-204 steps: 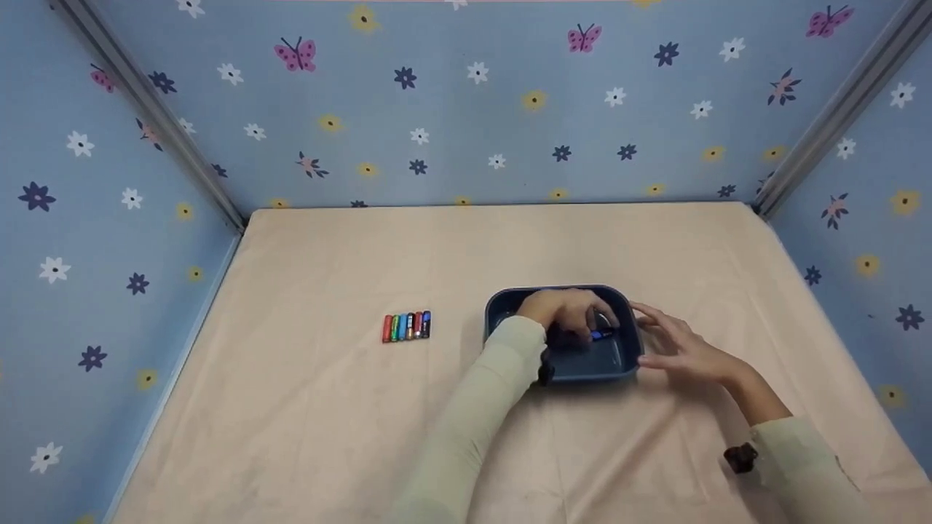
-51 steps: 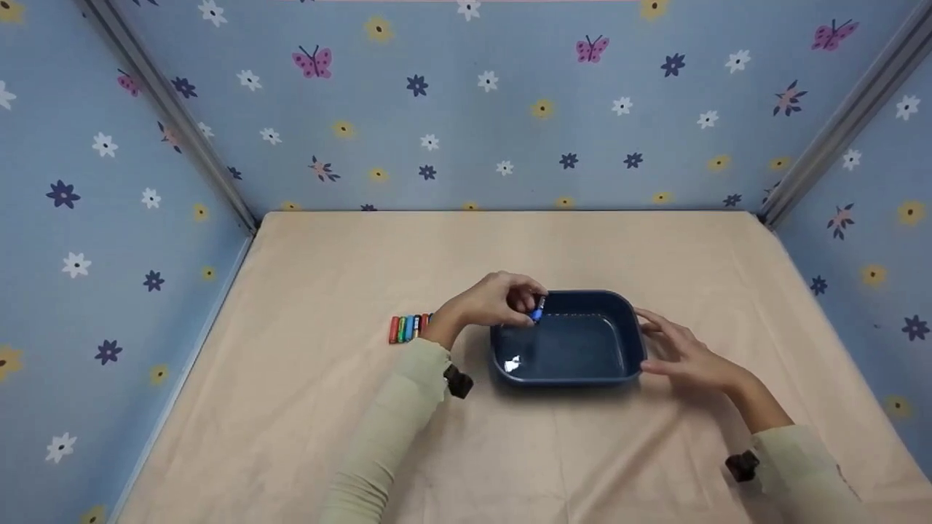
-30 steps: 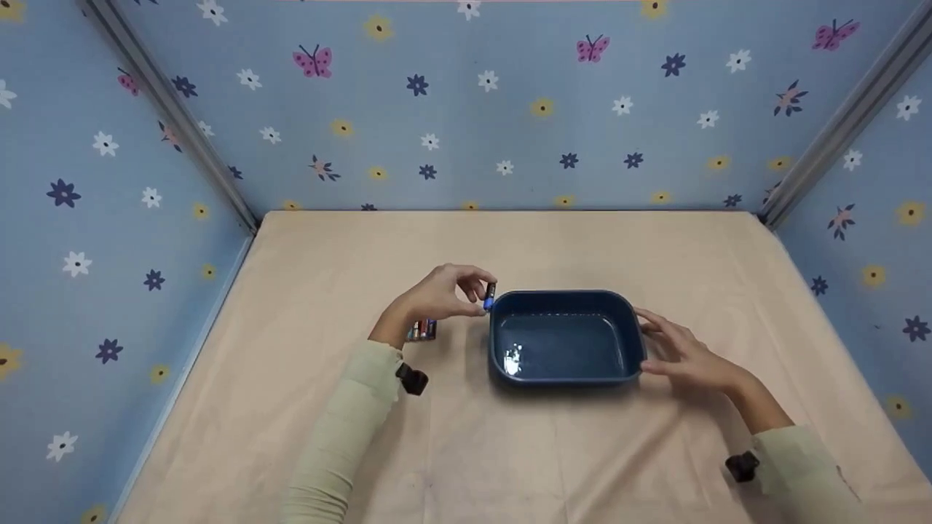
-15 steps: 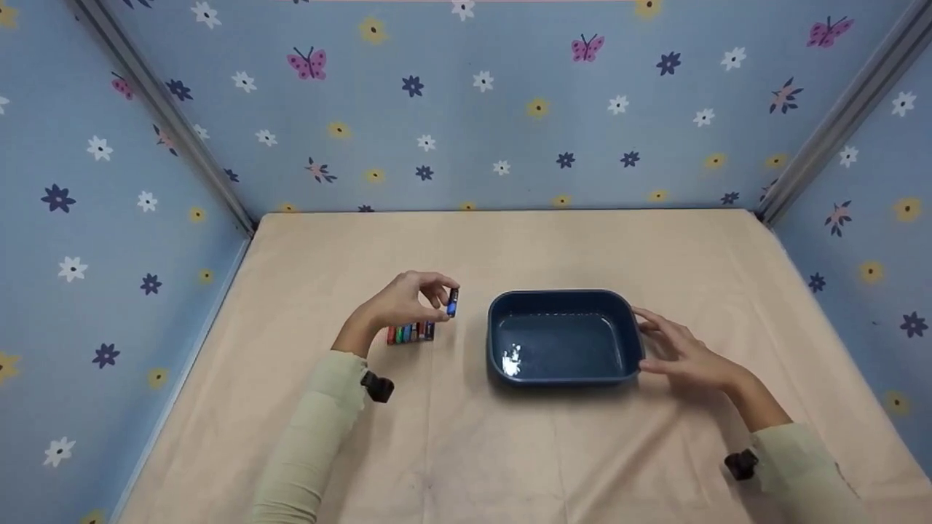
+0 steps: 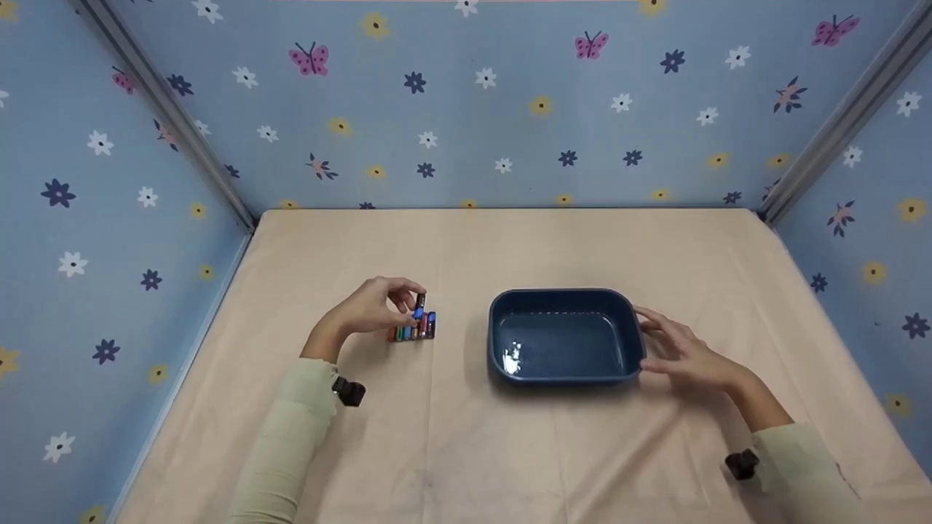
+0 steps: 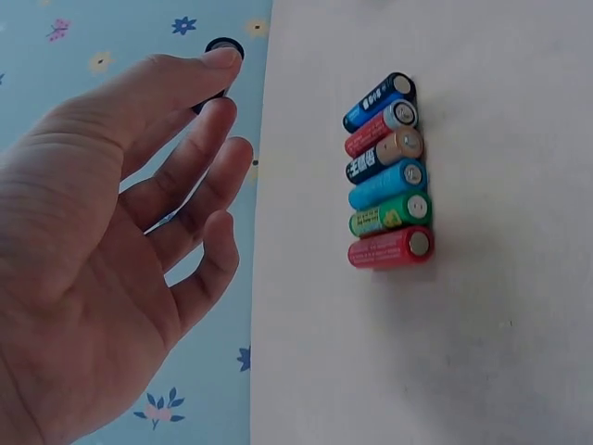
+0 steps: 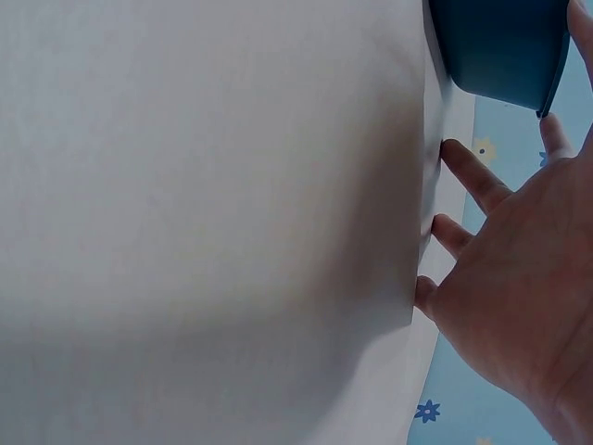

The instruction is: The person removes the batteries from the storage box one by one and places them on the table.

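Between thumb and fingertips, my left hand (image 5: 375, 306) pinches a dark battery with a blue end (image 5: 420, 302), held upright over the battery row. In the left wrist view the fingers hide most of that held battery (image 6: 225, 44). Six-colour row aside, several batteries (image 6: 387, 189) lie side by side on the cloth: red, green, light blue, black-and-copper, red, and dark blue. My right hand (image 5: 688, 354) rests at the right side of a dark blue rectangular dish (image 5: 564, 349), thumb and forefinger at its rim. The right wrist view shows the other fingers extended to the cloth beside the dish (image 7: 505, 46).
A pale peach cloth (image 5: 466, 437) with some creases covers the table. Blue flower-and-butterfly panels (image 5: 466, 109) stand along the back and both sides, with grey posts (image 5: 171, 109) at the corners. The dish stands right of the battery row.
My left hand has come out of the dish with the dark battery and moved left to above the battery row. The right hand stays at the dish's right side.
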Motion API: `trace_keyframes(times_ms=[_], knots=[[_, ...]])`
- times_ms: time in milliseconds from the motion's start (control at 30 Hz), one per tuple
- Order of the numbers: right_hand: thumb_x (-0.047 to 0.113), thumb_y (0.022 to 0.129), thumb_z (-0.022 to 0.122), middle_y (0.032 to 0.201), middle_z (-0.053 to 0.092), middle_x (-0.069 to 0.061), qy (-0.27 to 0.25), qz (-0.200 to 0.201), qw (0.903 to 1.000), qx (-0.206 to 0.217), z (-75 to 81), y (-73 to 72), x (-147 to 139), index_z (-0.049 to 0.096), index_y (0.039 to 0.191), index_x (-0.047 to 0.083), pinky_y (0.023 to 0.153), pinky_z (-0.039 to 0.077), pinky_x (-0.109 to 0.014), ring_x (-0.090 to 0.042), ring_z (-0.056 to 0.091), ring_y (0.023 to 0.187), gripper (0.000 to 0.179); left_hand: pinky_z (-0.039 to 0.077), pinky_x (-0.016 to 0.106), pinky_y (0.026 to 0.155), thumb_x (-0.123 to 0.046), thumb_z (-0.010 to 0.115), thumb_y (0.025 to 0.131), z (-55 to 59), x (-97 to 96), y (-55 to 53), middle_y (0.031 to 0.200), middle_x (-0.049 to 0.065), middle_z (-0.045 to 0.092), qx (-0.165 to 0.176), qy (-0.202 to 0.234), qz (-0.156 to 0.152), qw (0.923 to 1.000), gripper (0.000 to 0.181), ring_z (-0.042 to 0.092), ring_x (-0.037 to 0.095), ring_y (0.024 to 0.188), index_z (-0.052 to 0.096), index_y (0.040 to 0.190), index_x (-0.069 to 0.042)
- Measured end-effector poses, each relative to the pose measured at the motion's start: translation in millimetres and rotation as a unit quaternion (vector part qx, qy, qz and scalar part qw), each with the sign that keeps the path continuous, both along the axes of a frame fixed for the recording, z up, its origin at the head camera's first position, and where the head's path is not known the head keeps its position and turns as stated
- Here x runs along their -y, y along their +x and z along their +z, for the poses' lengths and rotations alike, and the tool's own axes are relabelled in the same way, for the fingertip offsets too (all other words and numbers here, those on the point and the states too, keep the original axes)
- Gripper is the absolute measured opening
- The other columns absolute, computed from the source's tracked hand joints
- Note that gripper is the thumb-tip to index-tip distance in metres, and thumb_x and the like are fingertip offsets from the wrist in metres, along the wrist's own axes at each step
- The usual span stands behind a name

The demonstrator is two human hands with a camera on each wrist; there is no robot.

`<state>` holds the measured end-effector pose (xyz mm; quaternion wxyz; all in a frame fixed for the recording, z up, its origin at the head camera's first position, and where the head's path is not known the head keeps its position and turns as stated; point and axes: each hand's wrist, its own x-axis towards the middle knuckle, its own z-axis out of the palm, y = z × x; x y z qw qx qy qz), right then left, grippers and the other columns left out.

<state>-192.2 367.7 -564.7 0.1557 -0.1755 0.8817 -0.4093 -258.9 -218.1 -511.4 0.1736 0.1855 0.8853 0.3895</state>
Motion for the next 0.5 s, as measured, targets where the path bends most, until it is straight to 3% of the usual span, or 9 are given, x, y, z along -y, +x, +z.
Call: trace_keyframes(times_ms=[500], knots=[[0.026,0.103,0.081,0.173,0.049,-0.029,-0.003,0.000,1.0000,-0.006,-0.8,-0.6,0,0.031,0.179,0.025,0.118,0.005,-0.094,-0.062,0.018,0.166,0.090,0.053,0.030,0.089,0.001,0.082,0.093,-7.8,32.5,6.9,0.111,0.015,0.073,0.006,-0.032,0.030,0.9990,0.056,0.063,0.023,0.102,0.069,0.147,0.002]])
